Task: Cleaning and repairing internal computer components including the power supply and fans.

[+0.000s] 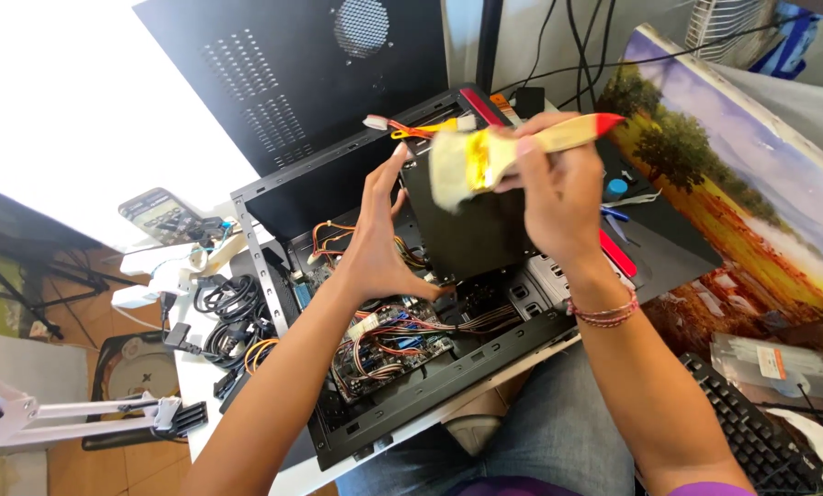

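Head view, looking straight down: the right hand (558,188) is clamped around a paintbrush (512,152) with a pale wooden handle and a red tip, bristles pointing left over a black box-shaped unit (471,234) inside the open computer case (411,404). Just left of the bristles, the left hand (375,243) is spread open, gripping nothing, thumb side braced against that unit's edge, apparently steadying it. Risk, as I read it: below the left palm sits a tangle of coloured wires (393,335) over the circuit board (379,363), and a hard sweep could snag a lead or drive dust down into the board. The brush's metal ferrule might also touch bare contacts. The case rests tilted across the lap, so a shove from either hand could slide it.
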